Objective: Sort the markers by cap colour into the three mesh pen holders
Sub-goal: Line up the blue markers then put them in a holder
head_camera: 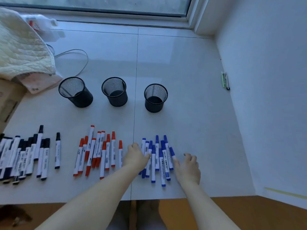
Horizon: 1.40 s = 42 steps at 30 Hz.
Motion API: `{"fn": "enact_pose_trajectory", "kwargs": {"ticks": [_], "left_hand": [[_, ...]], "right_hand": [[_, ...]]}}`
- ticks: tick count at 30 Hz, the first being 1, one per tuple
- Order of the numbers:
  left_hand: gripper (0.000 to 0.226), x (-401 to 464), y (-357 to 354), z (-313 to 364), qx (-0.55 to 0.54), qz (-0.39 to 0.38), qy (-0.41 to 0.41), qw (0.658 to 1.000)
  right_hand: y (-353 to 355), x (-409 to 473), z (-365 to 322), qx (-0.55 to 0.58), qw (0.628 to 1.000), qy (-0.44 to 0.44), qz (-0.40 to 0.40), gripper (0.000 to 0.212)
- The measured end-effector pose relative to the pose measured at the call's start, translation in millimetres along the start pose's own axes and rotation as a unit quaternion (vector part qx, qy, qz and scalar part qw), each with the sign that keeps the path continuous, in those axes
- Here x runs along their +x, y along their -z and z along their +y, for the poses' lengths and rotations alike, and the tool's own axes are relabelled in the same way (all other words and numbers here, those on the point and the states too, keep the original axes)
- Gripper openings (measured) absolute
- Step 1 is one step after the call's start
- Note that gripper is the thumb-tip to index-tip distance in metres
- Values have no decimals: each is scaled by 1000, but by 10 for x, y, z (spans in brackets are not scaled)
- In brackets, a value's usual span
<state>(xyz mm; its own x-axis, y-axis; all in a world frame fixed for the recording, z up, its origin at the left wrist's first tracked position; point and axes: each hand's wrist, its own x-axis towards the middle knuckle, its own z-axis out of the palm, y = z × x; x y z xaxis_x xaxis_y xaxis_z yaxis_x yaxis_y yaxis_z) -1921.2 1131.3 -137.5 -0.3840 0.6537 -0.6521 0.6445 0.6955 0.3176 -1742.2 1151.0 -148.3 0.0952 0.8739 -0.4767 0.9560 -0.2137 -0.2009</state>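
Left hand [135, 156] resting on the near-left edge of the blue-capped markers [157, 159], fingers curled, thumb tip against one barrel; whether anything is actually gripped cannot be told. Right hand [188, 166] lying on the white ledge [191, 67] just beside the right edge of the same group, fingers loosely curled, holding nothing, thumb side touching the outermost marker.

Blue-capped markers bunched between the two hands, caps mostly pointing away toward the window. To their left, a red-capped group [98, 151], loosely fanned, one lying slightly apart on its right. Further left, a black-capped group [25, 156] running off the frame's edge, with a single black marker [57, 150] lying apart between black and red.

Beyond the markers, three black mesh pen holders in a row, all upright (no marker visible inside any): left holder [75, 92], middle holder [115, 92], right holder [155, 97].

Far left, a quilted cream cloth [21, 47] over a cardboard box [8, 100], a grey cable [79, 55] looping behind. By the right wall, a small cluster of pens [225, 79], one green.
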Motion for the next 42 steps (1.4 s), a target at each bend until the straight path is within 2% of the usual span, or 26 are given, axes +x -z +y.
{"fn": "enact_pose_trajectory", "kwargs": {"ticks": [4, 11, 22, 26, 32, 37, 42], "left_hand": [[63, -37, -134, 28, -17, 31, 15, 999], [54, -54, -310, -6, -7, 83, 19, 996], [34, 80, -392, -30, -22, 103, 47, 993], [32, 107, -383, -46, -21, 96, 43, 994], [29, 139, -353, -33, -29, 95, 47, 994], [35, 137, -359, -73, -35, 114, 40, 992], [36, 128, -362, -85, -57, 121, 41, 990]], "right_hand": [[-89, -65, 25, 46, 999, 7, -9, 61], [-212, -56, -97, 32, 997, 77, -9, 61], [-359, 51, -167, 2, 995, 102, 14, 51], [-368, 125, -186, -5, 995, 102, 21, 40], [-310, 194, -223, -1, 996, 84, 3, 37], [-268, 191, -174, -2, 996, 91, -3, 35], [-219, 226, -225, 17, 998, 56, -11, 34]]}}
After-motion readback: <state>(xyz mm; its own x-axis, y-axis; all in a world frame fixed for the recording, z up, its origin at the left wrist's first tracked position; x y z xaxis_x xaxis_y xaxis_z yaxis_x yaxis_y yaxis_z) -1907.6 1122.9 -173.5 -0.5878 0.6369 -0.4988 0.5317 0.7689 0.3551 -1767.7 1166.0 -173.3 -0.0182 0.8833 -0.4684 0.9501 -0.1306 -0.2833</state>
